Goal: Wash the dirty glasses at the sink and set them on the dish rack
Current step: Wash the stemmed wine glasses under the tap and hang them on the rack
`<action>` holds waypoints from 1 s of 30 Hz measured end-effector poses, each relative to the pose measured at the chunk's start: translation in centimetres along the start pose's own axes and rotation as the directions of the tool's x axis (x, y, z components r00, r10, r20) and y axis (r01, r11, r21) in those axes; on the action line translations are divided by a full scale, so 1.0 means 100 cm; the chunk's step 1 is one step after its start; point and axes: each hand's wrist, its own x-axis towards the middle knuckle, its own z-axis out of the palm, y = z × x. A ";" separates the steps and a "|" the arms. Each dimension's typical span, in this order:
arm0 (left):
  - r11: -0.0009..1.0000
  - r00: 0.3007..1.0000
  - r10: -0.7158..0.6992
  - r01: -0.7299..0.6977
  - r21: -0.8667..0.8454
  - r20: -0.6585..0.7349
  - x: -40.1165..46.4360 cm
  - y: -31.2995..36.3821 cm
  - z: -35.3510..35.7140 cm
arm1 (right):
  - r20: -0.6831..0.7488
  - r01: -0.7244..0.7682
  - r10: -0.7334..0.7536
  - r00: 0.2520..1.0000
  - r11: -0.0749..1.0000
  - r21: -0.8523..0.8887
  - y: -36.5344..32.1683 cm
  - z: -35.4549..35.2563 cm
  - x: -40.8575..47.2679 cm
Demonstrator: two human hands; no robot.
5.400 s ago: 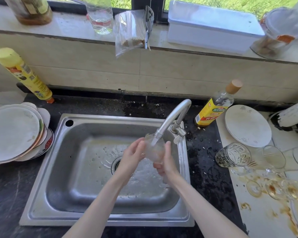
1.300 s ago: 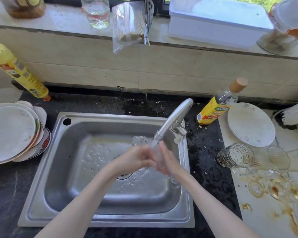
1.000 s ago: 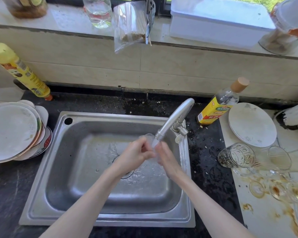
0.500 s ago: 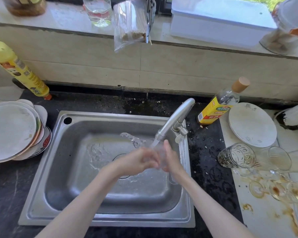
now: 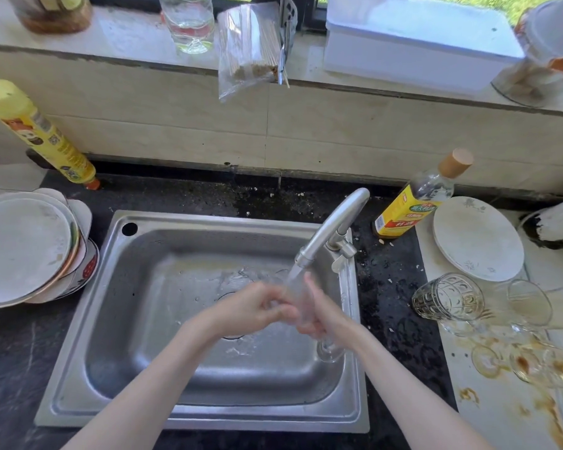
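My left hand (image 5: 257, 308) & right hand (image 5: 319, 315) both curl round a clear glass (image 5: 301, 302), held under the running tap (image 5: 330, 233) at frame centre, over the sink (image 5: 78, 352). Glass is blurred by water; its foot shows below my right hand. More dirty glasses (image 5: 449, 297) lie centre-right on the stained counter (image 5: 501, 401), w/ plates (image 5: 23, 251) stacked far left.

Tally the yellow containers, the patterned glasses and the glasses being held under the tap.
Yellow containers: 2, left and right
Patterned glass: 1
Held glass: 1
Total: 4
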 end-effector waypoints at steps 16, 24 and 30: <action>0.975 0.923 0.147 -0.075 0.208 -0.355 0.015 0.004 0.013 | -0.103 0.195 -0.185 0.977 0.976 0.099 0.022 0.002 0.004; 0.998 0.886 0.014 0.015 0.059 -0.464 0.014 0.004 0.016 | -0.106 0.100 -0.091 0.990 0.991 0.087 0.011 0.014 -0.006; 1.000 0.837 -0.008 0.019 0.014 -0.548 0.012 0.002 0.017 | 0.174 -0.107 0.070 0.982 0.971 0.214 0.011 0.012 -0.004</action>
